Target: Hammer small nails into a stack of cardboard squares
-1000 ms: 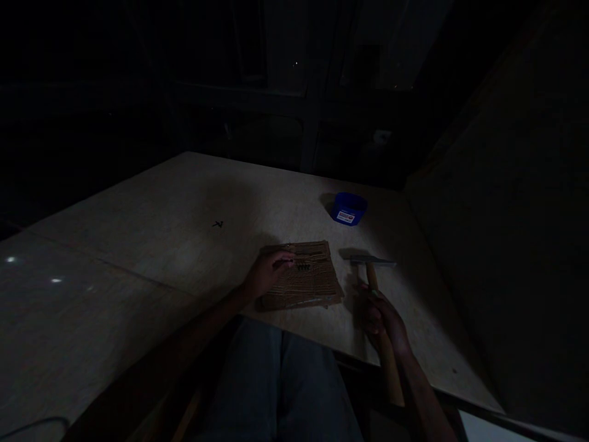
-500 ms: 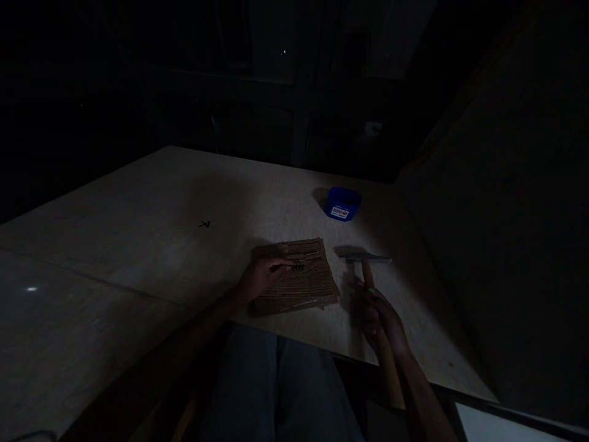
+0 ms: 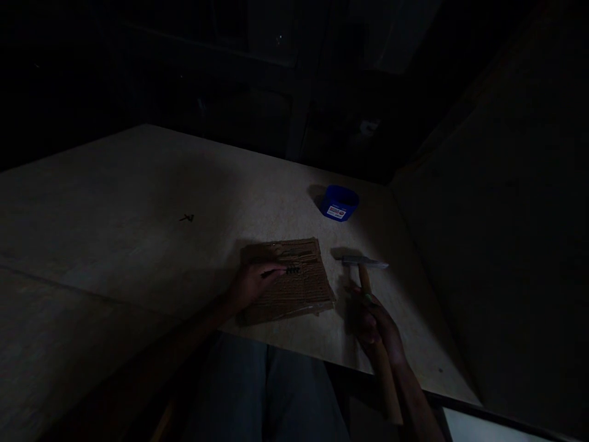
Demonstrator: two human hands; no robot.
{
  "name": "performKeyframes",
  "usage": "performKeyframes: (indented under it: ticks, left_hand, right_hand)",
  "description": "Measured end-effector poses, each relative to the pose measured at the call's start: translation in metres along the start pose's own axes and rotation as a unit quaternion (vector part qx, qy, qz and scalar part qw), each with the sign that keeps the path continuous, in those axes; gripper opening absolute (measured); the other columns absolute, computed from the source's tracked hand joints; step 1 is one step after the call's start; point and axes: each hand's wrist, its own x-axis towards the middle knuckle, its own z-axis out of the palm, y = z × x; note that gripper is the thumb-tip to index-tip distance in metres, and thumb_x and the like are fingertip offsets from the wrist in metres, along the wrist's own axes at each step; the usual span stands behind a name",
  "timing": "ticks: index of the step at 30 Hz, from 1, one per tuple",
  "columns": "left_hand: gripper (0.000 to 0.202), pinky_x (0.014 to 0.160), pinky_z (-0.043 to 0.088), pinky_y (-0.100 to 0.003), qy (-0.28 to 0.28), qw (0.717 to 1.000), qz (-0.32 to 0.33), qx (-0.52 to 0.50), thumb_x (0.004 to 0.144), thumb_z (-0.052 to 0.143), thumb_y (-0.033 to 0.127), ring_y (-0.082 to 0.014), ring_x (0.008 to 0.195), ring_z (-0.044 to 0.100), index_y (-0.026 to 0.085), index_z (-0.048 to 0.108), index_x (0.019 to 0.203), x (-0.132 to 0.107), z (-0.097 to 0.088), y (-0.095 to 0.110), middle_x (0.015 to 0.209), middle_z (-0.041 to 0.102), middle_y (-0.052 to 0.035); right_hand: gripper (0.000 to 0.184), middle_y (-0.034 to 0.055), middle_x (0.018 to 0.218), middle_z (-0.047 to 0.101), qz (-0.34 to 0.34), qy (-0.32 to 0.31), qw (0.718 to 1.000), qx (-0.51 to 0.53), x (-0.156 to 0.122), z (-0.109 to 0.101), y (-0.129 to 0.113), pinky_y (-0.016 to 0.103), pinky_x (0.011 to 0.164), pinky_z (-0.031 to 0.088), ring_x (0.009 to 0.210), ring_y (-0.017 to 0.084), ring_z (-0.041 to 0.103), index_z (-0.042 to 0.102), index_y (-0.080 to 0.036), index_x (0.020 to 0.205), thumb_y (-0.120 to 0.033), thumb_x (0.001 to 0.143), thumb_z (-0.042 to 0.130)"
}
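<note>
Clenched on hammer [image 3: 363, 262], beside ribbed cardboard [image 3: 299, 294]: our right hand [image 3: 375, 322] | pinched at dark ridged piece [image 3: 293, 270] over cardboard: our left hand [image 3: 251, 283] (gripping or merely touching, we cannot tell)

Trousers [image 3: 298, 387]: dull grey-blue, both legs visible, a dark gap between them; fabric detail lost in shadow. Forearms [image 3: 411, 383]: bare. Left hand [image 3: 248, 283]: bare. Right hand [image 3: 380, 325]: small pale-green spot [image 3: 368, 297] at fingers, nature undetermined.
</note>
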Motion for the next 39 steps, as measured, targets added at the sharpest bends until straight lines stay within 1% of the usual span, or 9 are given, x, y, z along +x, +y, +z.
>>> performKeyframes:
  ticks: [3,8,12,18,23,27,30,34,39]
  left_hand:
    - [0.014,0.092,0.057,-0.032,0.002,1.0,0.0,-0.002,0.086,0.067,0.032,-0.0217,0.093,0.075,0.03,0.081,0.091,0.001,-0.001,-0.002,0.098,0.08,0.0027]
    - [0.014,0.091,0.057,-0.031,-0.006,1.0,-0.001,-0.011,0.086,0.068,0.03,-0.0215,0.094,0.075,0.03,0.081,0.092,0.001,-0.001,-0.002,0.098,0.08,0.0024]
    - [0.016,0.092,0.056,-0.031,-0.015,1.0,-0.002,-0.02,0.088,0.066,0.029,-0.0211,0.096,0.074,0.029,0.08,0.093,0.001,-0.001,-0.001,0.1,0.08,0.0017]
    - [0.015,0.094,0.056,-0.031,-0.01,1.0,0.003,-0.022,0.087,0.066,0.027,-0.021,0.097,0.074,0.027,0.08,0.094,0.001,0.002,-0.002,0.101,0.08,0.0005]
    - [0.014,0.09,0.057,-0.031,-0.001,1.0,0.014,-0.014,0.086,0.068,0.026,-0.02,0.094,0.074,0.025,0.079,0.094,0.0,0.003,-0.002,0.099,0.08,-0.0004]
    - [0.012,0.092,0.057,-0.031,0.01,1.0,0.024,-0.011,0.086,0.068,0.023,-0.0188,0.094,0.074,0.022,0.077,0.093,0.0,0.007,-0.005,0.099,0.08,-0.0009]
    - [0.015,0.089,0.058,-0.031,0.022,0.999,0.029,-0.021,0.085,0.07,0.021,-0.0182,0.092,0.074,0.021,0.075,0.099,0.0,0.01,-0.009,0.098,0.079,-0.002]
    - [0.025,0.088,0.057,-0.031,0.023,0.999,0.025,-0.029,0.084,0.07,0.022,-0.0173,0.091,0.074,0.021,0.072,0.109,0.0,0.01,-0.012,0.096,0.079,-0.002]
    - [0.027,0.089,0.057,-0.032,0.024,0.999,0.024,-0.012,0.084,0.07,0.022,-0.0179,0.092,0.073,0.022,0.069,0.112,-0.001,0.008,-0.01,0.095,0.078,-0.0017]
  right_hand:
    - [0.037,-0.0121,0.052,0.039,0.008,0.025,1.0,0.017,-0.002,0.003,-0.002,0.009,0.028,0.03,0.034,0.002,0.026,0.063,-0.021,0.114,-0.03,0.081,0.076]
    - [0.038,-0.0123,0.054,0.038,0.01,0.011,1.0,0.026,-0.003,0.007,-0.004,0.008,0.029,0.031,0.034,0.001,0.022,0.062,-0.022,0.118,-0.027,0.082,0.073]
    - [0.035,-0.0118,0.055,0.036,0.001,0.016,0.999,0.031,-0.002,0.008,-0.001,0.008,0.029,0.031,0.035,0.002,0.023,0.063,-0.02,0.117,-0.028,0.085,0.072]
    - [0.037,-0.0112,0.054,0.04,-0.038,0.038,0.999,-0.005,-0.002,0.007,0.004,0.011,0.029,0.033,0.034,0.002,0.025,0.064,-0.018,0.117,-0.031,0.083,0.074]
    - [0.04,-0.0122,0.05,0.041,-0.057,0.063,0.995,-0.054,-0.005,0.016,0.003,0.012,0.027,0.03,0.031,0.002,0.024,0.063,-0.019,0.113,-0.035,0.079,0.076]
    - [0.047,-0.0131,0.047,0.042,-0.088,0.094,0.985,-0.111,-0.014,0.031,0.001,0.015,0.028,0.034,0.029,0.004,0.028,0.061,-0.02,0.115,-0.039,0.076,0.077]
    - [0.052,-0.0131,0.047,0.043,-0.079,0.095,0.978,-0.166,-0.028,0.047,-0.004,0.018,0.029,0.036,0.029,0.005,0.03,0.058,-0.02,0.123,-0.044,0.079,0.073]
    - [0.058,-0.0128,0.047,0.041,-0.054,0.061,0.956,-0.281,-0.05,0.076,-0.017,0.019,0.031,0.035,0.03,0.006,0.032,0.054,-0.02,0.133,-0.049,0.085,0.066]
    - [0.055,-0.0062,0.061,0.051,0.0,-0.024,0.899,-0.437,-0.063,0.117,-0.034,0.018,0.032,0.032,0.036,0.007,0.042,0.06,-0.019,0.133,-0.049,0.088,0.062]
